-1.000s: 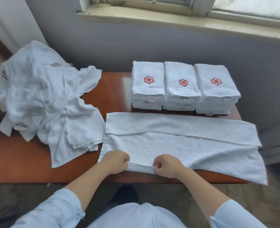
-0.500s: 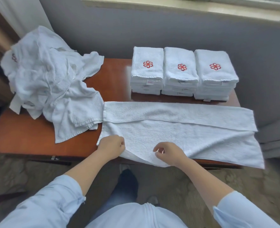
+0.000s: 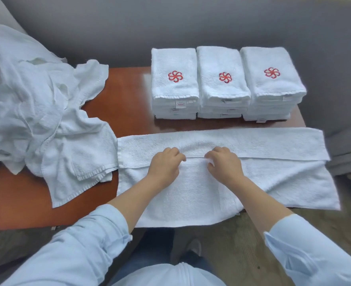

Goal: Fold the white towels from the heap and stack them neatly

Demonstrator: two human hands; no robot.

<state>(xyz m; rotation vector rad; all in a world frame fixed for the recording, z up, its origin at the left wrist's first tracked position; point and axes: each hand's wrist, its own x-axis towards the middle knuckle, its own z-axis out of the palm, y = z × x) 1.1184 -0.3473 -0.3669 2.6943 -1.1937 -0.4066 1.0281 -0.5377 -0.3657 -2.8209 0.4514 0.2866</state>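
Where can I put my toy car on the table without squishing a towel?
There are two bare wood patches: one between the heap and the three folded stacks, and one at the front left of the table, beside the spread towel. The strip between the stacks and the spread towel is narrow. The right side is all covered.

This looks like the linen side of a hotel or guesthouse rather than a home. Three stacks of folded towels stand in a row on a reddish-brown wooden table. Each top one is stitched with the same red pinwheel logo, and small sewn labels show at the folded edges. A big heap of matching white towels sprawls at the left, and a long towel lies spread along the front. The table sits against a plain grey wall, over mottled carpet. The person's light-blue sleeves look like staff uniform.
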